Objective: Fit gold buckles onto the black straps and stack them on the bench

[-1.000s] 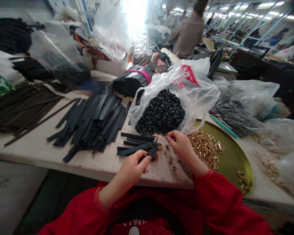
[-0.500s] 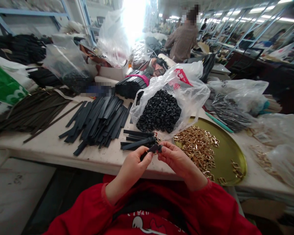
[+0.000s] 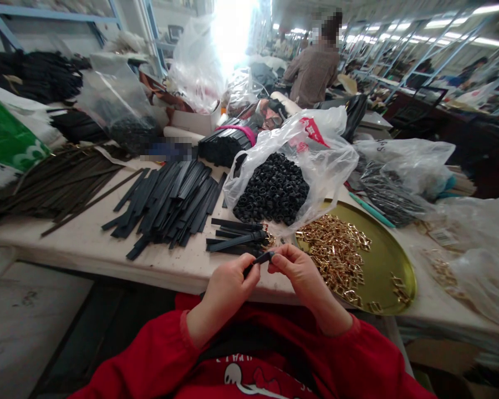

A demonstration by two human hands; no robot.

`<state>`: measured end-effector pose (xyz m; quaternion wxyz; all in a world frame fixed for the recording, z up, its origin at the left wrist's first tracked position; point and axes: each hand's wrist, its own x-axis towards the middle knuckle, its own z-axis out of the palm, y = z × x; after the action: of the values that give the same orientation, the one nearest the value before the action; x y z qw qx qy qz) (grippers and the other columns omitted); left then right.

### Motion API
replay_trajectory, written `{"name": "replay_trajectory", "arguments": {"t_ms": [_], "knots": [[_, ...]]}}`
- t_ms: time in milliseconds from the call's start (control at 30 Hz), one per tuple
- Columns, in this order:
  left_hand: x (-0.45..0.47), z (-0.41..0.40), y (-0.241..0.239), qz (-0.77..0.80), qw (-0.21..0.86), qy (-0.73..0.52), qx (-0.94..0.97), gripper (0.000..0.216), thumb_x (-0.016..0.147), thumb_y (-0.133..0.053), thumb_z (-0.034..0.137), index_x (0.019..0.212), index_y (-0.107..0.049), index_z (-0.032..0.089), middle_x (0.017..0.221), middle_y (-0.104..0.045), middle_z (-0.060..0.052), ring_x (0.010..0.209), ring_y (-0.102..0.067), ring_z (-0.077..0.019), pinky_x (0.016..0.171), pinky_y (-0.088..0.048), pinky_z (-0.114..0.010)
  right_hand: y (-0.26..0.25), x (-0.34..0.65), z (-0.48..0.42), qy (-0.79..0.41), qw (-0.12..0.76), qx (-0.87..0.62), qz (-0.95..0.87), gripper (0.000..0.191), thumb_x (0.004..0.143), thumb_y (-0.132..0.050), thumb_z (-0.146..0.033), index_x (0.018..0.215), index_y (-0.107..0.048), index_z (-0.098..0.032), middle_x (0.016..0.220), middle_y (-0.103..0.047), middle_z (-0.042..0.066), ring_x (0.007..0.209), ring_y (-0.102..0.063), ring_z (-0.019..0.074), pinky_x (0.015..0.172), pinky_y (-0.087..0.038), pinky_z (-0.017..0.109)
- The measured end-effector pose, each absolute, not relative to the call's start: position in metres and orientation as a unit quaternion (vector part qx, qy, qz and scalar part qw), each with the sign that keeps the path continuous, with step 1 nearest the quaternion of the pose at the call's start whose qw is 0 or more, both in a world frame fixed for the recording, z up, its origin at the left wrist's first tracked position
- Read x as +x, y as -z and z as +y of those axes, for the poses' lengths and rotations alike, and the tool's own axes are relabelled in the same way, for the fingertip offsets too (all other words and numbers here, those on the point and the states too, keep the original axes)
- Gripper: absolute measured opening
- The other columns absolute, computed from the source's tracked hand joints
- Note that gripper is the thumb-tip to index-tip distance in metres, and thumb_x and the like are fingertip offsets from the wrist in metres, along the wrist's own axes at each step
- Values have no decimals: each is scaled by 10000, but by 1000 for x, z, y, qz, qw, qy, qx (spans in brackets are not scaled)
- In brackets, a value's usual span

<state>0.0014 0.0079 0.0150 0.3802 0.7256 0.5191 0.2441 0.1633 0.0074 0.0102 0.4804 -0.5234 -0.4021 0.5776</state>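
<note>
Between thumb and fingers my left hand (image 3: 229, 282) pinches a dark strap (image 3: 263, 257), close to the table's front edge. My right hand (image 3: 296, 271) is closed at the strap's right end, thumb and fingertips pressed on it; whether a small loop is there I cannot make out. Just beyond the hands lie several short black straps (image 3: 237, 238) with gold buckles (image 3: 268, 237) at their right ends. An open plastic bag (image 3: 330, 160) full of black loops (image 3: 272, 188) stands behind. To the right, gold buckles (image 3: 332, 249) are heaped on a round gold tray (image 3: 393, 246).
Loose black straps (image 3: 174, 205) spread over the table (image 3: 87, 238) on the left, with brown strips (image 3: 62, 183) farther left. A pink-tied strap bundle (image 3: 227, 145) sits at the back. A teal pen-like tool (image 3: 372, 210) lies by the tray. A person (image 3: 314, 72) stands beyond.
The strap in my hands has turned and now shows a narrower side. My fingers have shifted slightly around it, and the right hand's fingers have curled closer. The view has moved a little.
</note>
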Motion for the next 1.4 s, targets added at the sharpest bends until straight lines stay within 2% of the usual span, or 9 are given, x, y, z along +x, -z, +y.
{"name": "replay_trajectory", "arguments": {"t_ms": [200, 400, 567, 667, 767, 1000, 1100, 1233, 1400], "knots": [[-3, 14, -12, 464, 463, -202, 728, 267, 824, -400, 292, 817, -632, 161, 665, -573, 18, 607, -483, -120, 553, -331, -209, -7, 168, 1, -583, 474, -520, -406, 294, 612, -733, -414, 749, -606, -187, 609, -602, -34, 536, -556, 101, 566, -439, 247], [-7, 22, -14, 426, 497, -147, 742, 267, 799, -396, 263, 774, -639, 155, 624, -535, 32, 587, -464, -115, 524, -301, -209, -4, 177, -2, -608, 393, -518, -456, 315, 677, -677, -439, 859, -676, -182, 653, -632, -3, 539, -553, 107, 554, -429, 252], [-9, 23, -21, 412, 508, -140, 743, 273, 789, -393, 239, 793, -652, 152, 655, -587, 25, 604, -491, -124, 544, -324, -207, 3, 174, -5, -603, 399, -515, -460, 317, 768, -589, -439, 991, -666, -227, 797, -661, 11, 634, -580, 114, 639, -461, 267], [-10, 22, -23, 411, 512, -153, 739, 277, 793, -393, 232, 812, -661, 165, 706, -632, 22, 626, -519, -130, 578, -350, -209, 5, 166, -8, -566, 423, -504, -496, 289, 788, -563, -431, 990, -659, -248, 885, -669, 24, 714, -590, 141, 672, -478, 289], [-11, 21, -21, 420, 494, -154, 745, 265, 788, -405, 228, 810, -663, 169, 737, -652, 16, 648, -540, -142, 595, -359, -217, 5, 161, -10, -539, 431, -500, -524, 279, 806, -537, -421, 994, -641, -243, 887, -663, 31, 727, -586, 151, 665, -478, 294], [-4, 12, -12, 440, 501, -223, 711, 249, 837, -404, 287, 902, -616, 174, 850, -658, -18, 781, -575, -166, 706, -416, -249, -2, 159, -7, -580, 452, -510, -447, 257, 710, -642, -419, 840, -608, -201, 711, -600, -3, 630, -525, 124, 641, -443, 279], [-3, 9, -13, 447, 504, -244, 697, 222, 819, -423, 228, 981, -561, 163, 899, -648, -39, 816, -577, -167, 744, -429, -271, -2, 156, -10, -585, 460, -524, -414, 270, 684, -666, -427, 793, -592, -191, 626, -551, -27, 594, -496, 115, 627, -420, 268], [-5, 5, -9, 452, 531, -265, 666, 204, 820, -409, 200, 992, -508, 155, 836, -637, -34, 744, -586, -144, 684, -444, -261, 3, 150, -18, -595, 445, -522, -420, 297, 656, -696, -434, 792, -588, -193, 661, -575, -20, 629, -509, 126, 633, -414, 266], [-9, 3, -3, 506, 524, -267, 631, 285, 786, -528, 337, 998, -446, 163, 674, -607, 16, 614, -576, -137, 576, -418, -243, 10, 148, -25, -643, 499, -463, -351, 348, 775, -541, -531, 823, -602, -192, 749, -605, 19, 671, -540, 137, 662, -444, 279]]}}
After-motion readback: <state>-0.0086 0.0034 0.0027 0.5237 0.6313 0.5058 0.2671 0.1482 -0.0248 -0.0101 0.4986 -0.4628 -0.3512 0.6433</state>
